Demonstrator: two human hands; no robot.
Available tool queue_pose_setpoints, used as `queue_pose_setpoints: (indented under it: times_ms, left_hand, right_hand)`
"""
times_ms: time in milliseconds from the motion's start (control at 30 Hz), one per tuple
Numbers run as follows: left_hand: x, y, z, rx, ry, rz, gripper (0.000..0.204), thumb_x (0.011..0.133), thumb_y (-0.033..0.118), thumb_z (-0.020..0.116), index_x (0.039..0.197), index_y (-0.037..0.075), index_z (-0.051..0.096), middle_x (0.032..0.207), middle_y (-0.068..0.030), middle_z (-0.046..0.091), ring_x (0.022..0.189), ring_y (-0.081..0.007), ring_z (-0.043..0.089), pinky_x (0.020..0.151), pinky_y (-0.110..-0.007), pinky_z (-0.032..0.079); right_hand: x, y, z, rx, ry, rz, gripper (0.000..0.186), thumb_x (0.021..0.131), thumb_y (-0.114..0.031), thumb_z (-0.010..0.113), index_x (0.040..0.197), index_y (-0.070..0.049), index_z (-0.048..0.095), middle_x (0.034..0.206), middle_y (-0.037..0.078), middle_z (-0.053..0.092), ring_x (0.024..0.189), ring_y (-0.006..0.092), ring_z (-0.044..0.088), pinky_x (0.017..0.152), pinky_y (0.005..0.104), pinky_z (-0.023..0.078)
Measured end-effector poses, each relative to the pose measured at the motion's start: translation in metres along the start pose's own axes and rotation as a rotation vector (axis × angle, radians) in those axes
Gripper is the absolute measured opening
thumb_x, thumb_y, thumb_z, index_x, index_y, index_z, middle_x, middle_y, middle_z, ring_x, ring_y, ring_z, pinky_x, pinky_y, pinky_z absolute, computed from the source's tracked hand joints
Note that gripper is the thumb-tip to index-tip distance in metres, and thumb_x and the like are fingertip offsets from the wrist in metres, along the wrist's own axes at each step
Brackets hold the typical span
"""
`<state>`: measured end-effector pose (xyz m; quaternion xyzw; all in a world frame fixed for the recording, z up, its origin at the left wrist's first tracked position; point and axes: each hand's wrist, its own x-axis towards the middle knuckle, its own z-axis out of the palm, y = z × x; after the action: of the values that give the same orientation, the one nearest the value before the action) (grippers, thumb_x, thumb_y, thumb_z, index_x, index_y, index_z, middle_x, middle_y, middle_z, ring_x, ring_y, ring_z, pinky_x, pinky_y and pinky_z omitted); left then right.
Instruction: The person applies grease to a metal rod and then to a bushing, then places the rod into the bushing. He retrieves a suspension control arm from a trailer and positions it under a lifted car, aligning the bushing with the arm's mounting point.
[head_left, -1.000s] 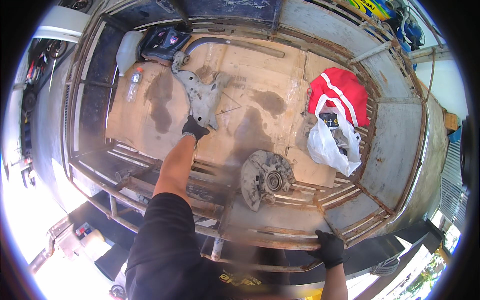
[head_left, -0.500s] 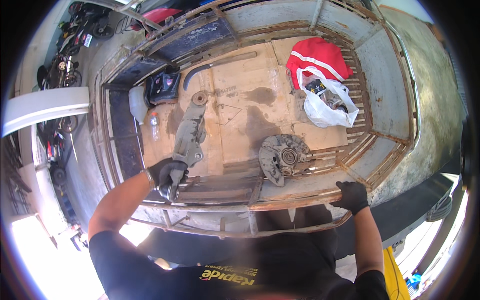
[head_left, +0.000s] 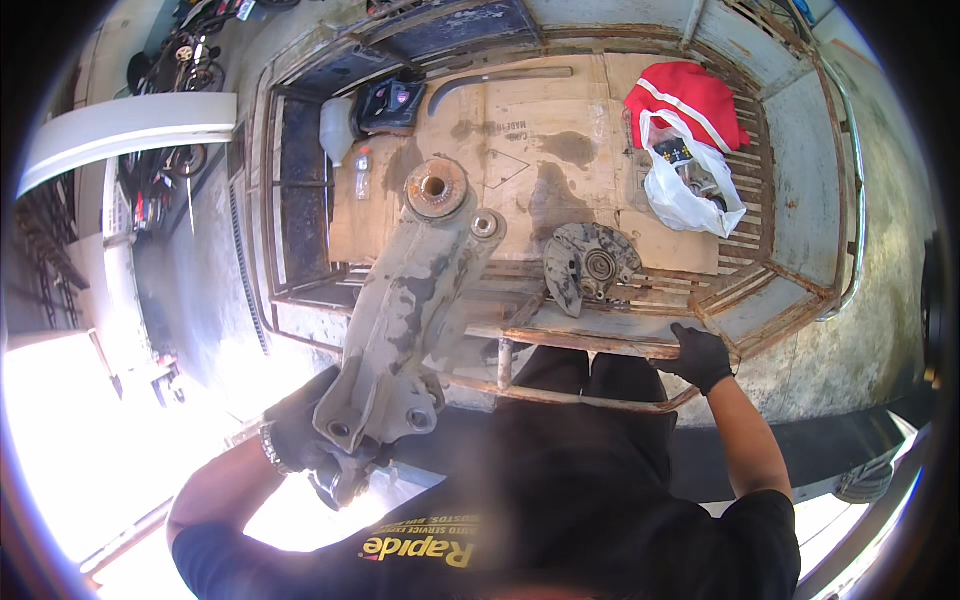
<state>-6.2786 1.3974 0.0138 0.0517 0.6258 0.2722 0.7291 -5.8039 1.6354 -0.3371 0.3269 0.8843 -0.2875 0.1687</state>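
Suspension arm (head_left: 390, 310) slants above the near-left edge of the rusty frame (head_left: 590, 343), my left grip (head_left: 303, 435) curled round its lower end, right grip (head_left: 700, 360) clasping that frame. Probably the lifting step; next needs steady support.

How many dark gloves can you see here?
2: one on the left hand, which holds the long grey metal part, and one on the right hand, resting on the near rail. The white bag could hide more.
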Motion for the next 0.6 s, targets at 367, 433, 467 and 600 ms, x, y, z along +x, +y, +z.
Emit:
queue_pose_setpoints:
  times_ms: [367,433,467,600]
  left_hand:
    - [-0.093,-0.111,0.155,-0.509,0.199,0.035,0.074,0.083,0.006,0.084,0.148,0.0,0.05,0.128,-0.0135,0.067,0.102,-0.0193,0.07,0.078,-0.033,0.061]
    - [-0.094,-0.157,0.17,-0.492,0.294,-0.004,0.074,0.083,0.007,0.084,0.148,0.0,0.05,0.127,-0.0135,0.067,0.101,-0.0194,0.07,0.077,-0.033,0.061]
    - [-0.092,-0.184,0.178,-0.521,0.321,-0.023,0.074,0.083,0.008,0.084,0.148,0.0,0.05,0.126,-0.0136,0.067,0.101,-0.0195,0.07,0.077,-0.033,0.061]
    - [-0.08,-0.3,0.216,-0.625,0.432,-0.132,0.075,0.082,0.01,0.084,0.147,0.0,0.049,0.125,-0.0136,0.067,0.099,-0.0197,0.07,0.077,-0.033,0.061]
  right_hand:
    - [0.056,0.046,0.027,0.362,-0.213,-0.282,0.077,0.096,-0.069,0.059,0.128,0.001,0.065,0.115,0.029,0.072,0.109,0.0399,0.071,0.095,0.0527,0.055]
    - [0.089,0.039,0.035,0.231,-0.172,-0.06,0.074,0.096,-0.066,0.061,0.132,-0.001,0.063,0.121,0.031,0.069,0.116,0.04,0.068,0.101,0.0523,0.052]
    - [0.109,0.027,0.04,0.165,-0.189,-0.07,0.075,0.093,-0.061,0.067,0.139,-0.003,0.059,0.122,0.029,0.068,0.118,0.0429,0.066,0.102,0.0511,0.051]
    - [0.177,-0.056,0.079,-0.089,0.012,-0.455,0.068,0.088,-0.049,0.074,0.141,-0.007,0.061,0.121,0.024,0.069,0.115,0.0426,0.068,0.095,0.0539,0.053]
